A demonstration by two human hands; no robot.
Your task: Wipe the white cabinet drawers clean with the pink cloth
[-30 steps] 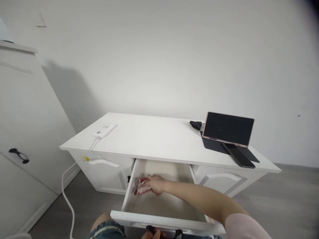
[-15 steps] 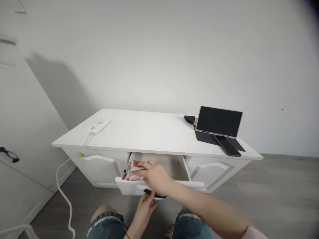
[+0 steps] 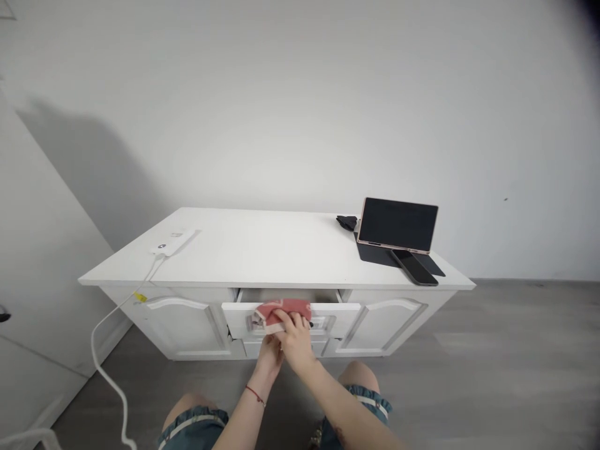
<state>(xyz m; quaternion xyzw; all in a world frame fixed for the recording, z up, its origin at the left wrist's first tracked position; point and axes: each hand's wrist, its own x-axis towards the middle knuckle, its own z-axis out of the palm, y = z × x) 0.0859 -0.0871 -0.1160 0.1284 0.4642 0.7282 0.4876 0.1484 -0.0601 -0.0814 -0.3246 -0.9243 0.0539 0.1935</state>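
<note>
A red and pale patterned cloth (image 3: pixel 287 309) hangs over the front edge of the pulled-out drawer (image 3: pixel 337 312). My right hand (image 3: pixel 296 340) is closed on the cloth, its fingers bent into the fabric against the drawer front. Close beside it, my left hand (image 3: pixel 270 355) reaches up below the cloth. Its fingers are hidden behind the cloth and my right hand, so what it grips does not show. A small dark bit of the drawer handle (image 3: pixel 311 324) peeks out to the right of my fingers.
On the white cabinet top (image 3: pixel 262 247) a tablet (image 3: pixel 398 224) stands at the right, with a phone (image 3: pixel 415 267) before it and a black crumpled item (image 3: pixel 347 222) beside it. A white device (image 3: pixel 173 242) trails a cable (image 3: pixel 105 375) down the left side.
My right hand has brought the cloth from inside the drawer to its front edge, and the red side now shows. The drawer is less far out. My left hand has moved nearer the right.
</note>
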